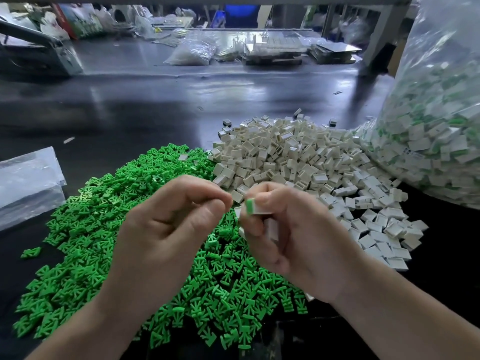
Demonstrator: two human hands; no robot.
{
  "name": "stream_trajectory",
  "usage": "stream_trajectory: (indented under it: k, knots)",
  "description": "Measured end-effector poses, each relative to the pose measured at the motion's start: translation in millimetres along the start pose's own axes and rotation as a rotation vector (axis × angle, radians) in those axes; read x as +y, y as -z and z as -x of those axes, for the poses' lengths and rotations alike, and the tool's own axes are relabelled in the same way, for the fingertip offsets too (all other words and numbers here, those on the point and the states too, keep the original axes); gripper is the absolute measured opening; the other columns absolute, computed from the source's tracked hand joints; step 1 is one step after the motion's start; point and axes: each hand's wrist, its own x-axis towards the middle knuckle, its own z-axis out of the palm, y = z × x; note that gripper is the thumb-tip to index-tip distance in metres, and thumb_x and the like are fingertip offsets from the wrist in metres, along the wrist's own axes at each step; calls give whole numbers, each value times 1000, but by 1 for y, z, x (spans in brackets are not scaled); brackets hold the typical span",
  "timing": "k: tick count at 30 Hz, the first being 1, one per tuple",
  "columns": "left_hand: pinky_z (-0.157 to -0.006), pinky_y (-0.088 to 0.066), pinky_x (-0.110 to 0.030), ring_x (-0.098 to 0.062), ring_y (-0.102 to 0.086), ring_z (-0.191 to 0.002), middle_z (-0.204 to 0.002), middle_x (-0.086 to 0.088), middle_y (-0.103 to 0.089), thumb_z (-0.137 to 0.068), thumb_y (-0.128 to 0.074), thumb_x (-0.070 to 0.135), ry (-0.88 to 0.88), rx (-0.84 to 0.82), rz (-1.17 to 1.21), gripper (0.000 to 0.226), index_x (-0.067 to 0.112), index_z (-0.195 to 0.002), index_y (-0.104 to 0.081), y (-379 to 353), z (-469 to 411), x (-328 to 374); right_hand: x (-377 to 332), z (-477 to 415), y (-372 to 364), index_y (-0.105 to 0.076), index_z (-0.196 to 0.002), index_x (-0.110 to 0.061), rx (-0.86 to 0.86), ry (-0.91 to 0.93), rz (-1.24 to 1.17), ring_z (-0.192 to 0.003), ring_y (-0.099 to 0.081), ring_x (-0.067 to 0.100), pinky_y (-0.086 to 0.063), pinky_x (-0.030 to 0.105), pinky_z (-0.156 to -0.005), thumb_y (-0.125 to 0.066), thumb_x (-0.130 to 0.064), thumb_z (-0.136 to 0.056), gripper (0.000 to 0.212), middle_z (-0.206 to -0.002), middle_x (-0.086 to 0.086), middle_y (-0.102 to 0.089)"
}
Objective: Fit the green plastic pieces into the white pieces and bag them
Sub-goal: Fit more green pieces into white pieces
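Green plastic shows at the left-facing end of one white piece, where a green piece sits in its opening; how deep it is seated cannot be told. The right hand pinches this white piece between thumb and forefinger, its other fingers curled over what appear to be further white pieces held against the palm. The left hand is level with it and just beside it, fingers curled and thumb tip pressed to the forefinger. Nothing shows between the tips, so whether that pinch holds anything cannot be told. The controlling relation is that the white piece lies with its long axis roughly left to right across the view, green end toward the left hand's fingertips. Any seating push would therefore likely run left to right along that axis, against the right hand's grip. Both hands hover above the counter, over the boundary between the green pile, below and to the left, and the white pile, beyond and to the right. The left hand is nearer the green stock. The right hand is nearer the white stock and the clear bag, which stands at far right, part filled with assembled pieces. Transfer to the bag would probably fall to the right hand, moving rightward and away.
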Motion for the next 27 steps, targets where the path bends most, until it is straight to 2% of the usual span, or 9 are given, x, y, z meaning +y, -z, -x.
stream_trajectory:
  k: [2,4,5,7,9,12,14,20,27]
  knots:
    - [-61,-54,-25,-13,-68,-81,-96,8,-73,-85,-63,37,47,-9,-65,21,33,-105,-69,2,-1,-8,-5,-2,9,-56,-79,-16,-5,56,-203,-48,-49,13,-36,18,-35,-63,-16,-68,13,-74,8,-57]
    - [-71,-50,-11,6,-59,-104,-116,24,-64,-88,-59,41,18,-84,-322,38,41,-126,-57,2,-2,-19,-15,-4,17,-57,-82,-13,96,91,-337,-53,-51,14,-39,18,-34,-65,-15,-68,16,-79,8,-60]
    - [-84,-46,-13,12,-48,-115,-130,29,-53,-91,-54,45,-11,-147,-460,46,44,-137,-47,0,-3,-23,-18,-5,19,-58,-82,-13,155,90,-334,-53,-50,13,-38,18,-33,-65,-15,-70,14,-79,7,-60]
    - [-107,-29,-26,10,-26,-132,-145,27,-33,-94,-41,53,-59,-289,-701,56,46,-148,-27,-5,-4,-29,-19,-7,25,-60,-78,-15,258,77,-165,-48,-45,11,-33,18,-32,-66,-16,-79,7,-74,4,-57]
    - [-111,-25,-34,-7,-27,-139,-151,16,-35,-94,-32,57,-88,-398,-852,58,43,-149,-28,-11,-6,-31,-17,-6,27,-66,-74,-20,331,83,214,-43,-41,9,-30,18,-32,-68,-19,-89,15,-66,0,-55]
    - [-99,-42,-50,-25,-48,-126,-135,2,-58,-91,-44,53,-117,-499,-934,51,31,-135,-56,-15,-8,-29,-11,0,26,-72,-83,-29,370,176,1007,-47,-51,1,-41,16,-42,-72,-36,-90,10,-62,-10,-62]
    - [-91,-44,-49,-26,-52,-116,-122,0,-63,-87,-49,52,-148,-501,-970,46,27,-122,-64,-15,-8,-31,-4,1,25,-69,-82,-32,393,231,1284,-54,-55,-1,-43,14,-51,-74,-44,-86,13,-64,-16,-62]
    - [-80,-45,-44,-20,-52,-91,-94,5,-61,-88,-56,47,-174,-414,-911,27,25,-90,-71,-21,-6,-33,-1,-2,22,-69,-82,-33,421,139,1277,-58,-55,0,-43,15,-55,-72,-44,-84,12,-62,-20,-59]
    - [-79,-40,-38,-14,-53,-85,-87,9,-61,-87,-52,45,-183,-230,-780,27,23,-84,-68,-18,-8,-27,-3,0,22,-68,-88,-33,371,123,1278,-50,-50,2,-43,20,-49,-64,-49,-90,17,-64,-21,-59]
